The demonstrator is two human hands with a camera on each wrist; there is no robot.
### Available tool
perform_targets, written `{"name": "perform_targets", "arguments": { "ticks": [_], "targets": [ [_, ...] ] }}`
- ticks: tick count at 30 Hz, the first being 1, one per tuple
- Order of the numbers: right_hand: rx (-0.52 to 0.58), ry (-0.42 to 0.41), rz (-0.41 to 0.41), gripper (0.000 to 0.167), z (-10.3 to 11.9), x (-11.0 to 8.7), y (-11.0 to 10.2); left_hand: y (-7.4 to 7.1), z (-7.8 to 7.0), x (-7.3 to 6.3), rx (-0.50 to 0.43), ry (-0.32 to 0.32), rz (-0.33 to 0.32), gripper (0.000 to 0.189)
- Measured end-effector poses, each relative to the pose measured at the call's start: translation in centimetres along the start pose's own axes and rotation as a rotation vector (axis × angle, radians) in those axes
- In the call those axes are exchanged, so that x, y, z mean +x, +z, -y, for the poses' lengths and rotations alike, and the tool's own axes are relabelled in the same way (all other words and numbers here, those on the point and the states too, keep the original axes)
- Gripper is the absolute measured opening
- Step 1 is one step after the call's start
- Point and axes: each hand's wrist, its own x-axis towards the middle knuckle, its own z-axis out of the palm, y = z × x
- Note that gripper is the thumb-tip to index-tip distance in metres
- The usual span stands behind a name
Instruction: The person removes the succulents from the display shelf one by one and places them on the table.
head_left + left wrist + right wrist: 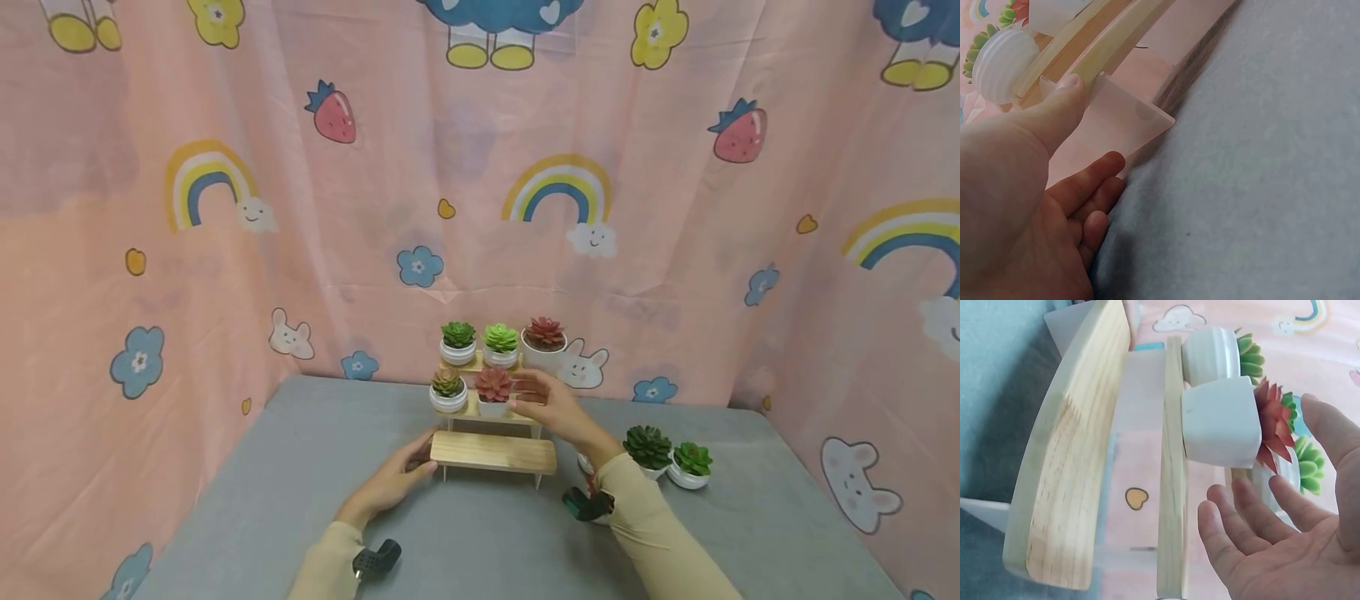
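A three-step wooden plant stand (495,451) with see-through legs stands on the table. At the left end of its lowest step is my left hand (392,483); the thumb lies on the wood edge and the fingers bend beside the clear leg (1116,115). My right hand (558,410) is spread beside a red succulent in a square white pot (1221,422) on the middle step, with a gap between fingers and pot in the right wrist view. Left of that pot is a brownish-green succulent (447,392). The top step bears two green succulents (457,343) and a larger red one (543,340).
On the table to the right, partly behind my right forearm, are a dark green succulent (648,450) and a smaller green one (690,463). Another pot is mostly hidden by the wrist. A pink printed curtain (480,183) hangs behind the grey table (315,450).
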Motion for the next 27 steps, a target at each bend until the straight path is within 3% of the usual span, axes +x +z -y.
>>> {"name": "perform_targets", "arguments": {
  "ticks": [21, 27],
  "targets": [
    [0.048, 0.059, -0.068, 0.068, -0.7, 1.4, 1.7, 0.2, -0.3, -0.2, 0.028, 0.020, 0.001, 0.064],
    [0.028, 0.019, -0.061, 0.055, -0.9, 1.6, 1.8, 0.1, -0.6, -0.4, 0.020, 0.002, -0.013, 0.064]
  ]
}}
